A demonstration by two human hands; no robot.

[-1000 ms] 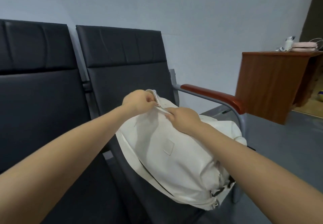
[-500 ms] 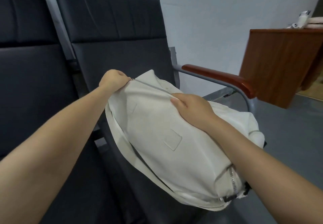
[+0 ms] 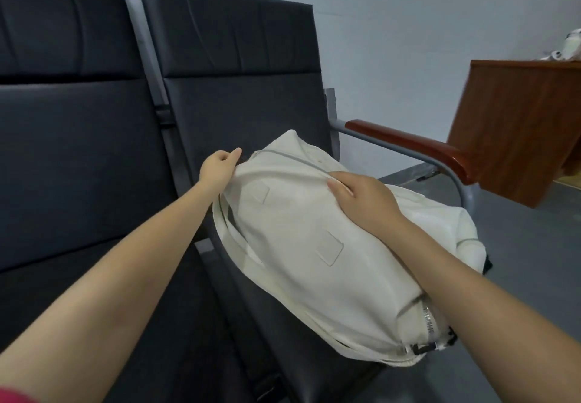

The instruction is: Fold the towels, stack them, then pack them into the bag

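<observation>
White bag (image 3: 314, 245) is laid on the black chair seat (image 3: 251, 308), its zipper end pinched by the left hand (image 3: 220, 168) while the zipper seam mid-bag is gripped by the curled-fingered right hand (image 3: 361, 198).

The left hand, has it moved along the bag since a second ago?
Yes. The left hand has slid away from the right hand along the bag's top, toward the neighbouring seat; a second ago the two hands nearly touched.
</observation>
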